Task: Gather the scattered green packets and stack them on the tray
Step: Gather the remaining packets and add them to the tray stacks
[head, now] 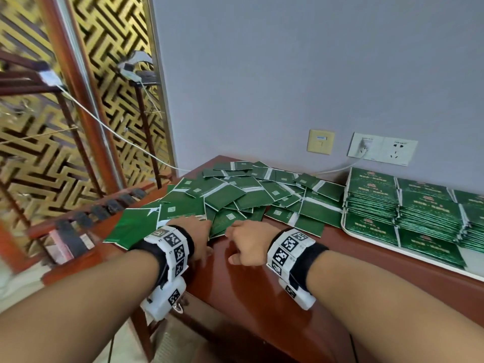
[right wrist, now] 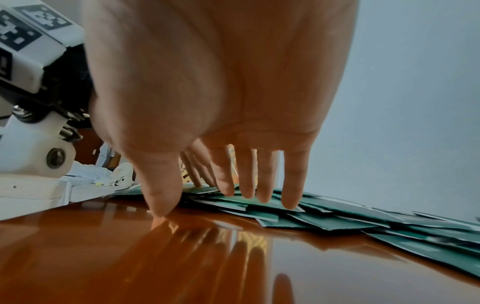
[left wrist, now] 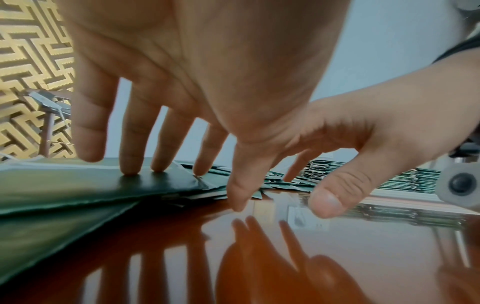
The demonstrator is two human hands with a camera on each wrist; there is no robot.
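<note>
Hands first: our left hand (head: 195, 233) lies with straight, spread fingers (left wrist: 132, 164) pressing on the near edge of the scattered green packets (head: 251, 195), grasping nothing. Our right hand (head: 248, 243) is just beside it, released, fingers (right wrist: 246, 185) straight on the heap, thumb tip on the bare worktop (head: 262, 297). Stacked packets (head: 424, 213) fill the white tray (head: 343, 218) at our right, against the wall.
</note>
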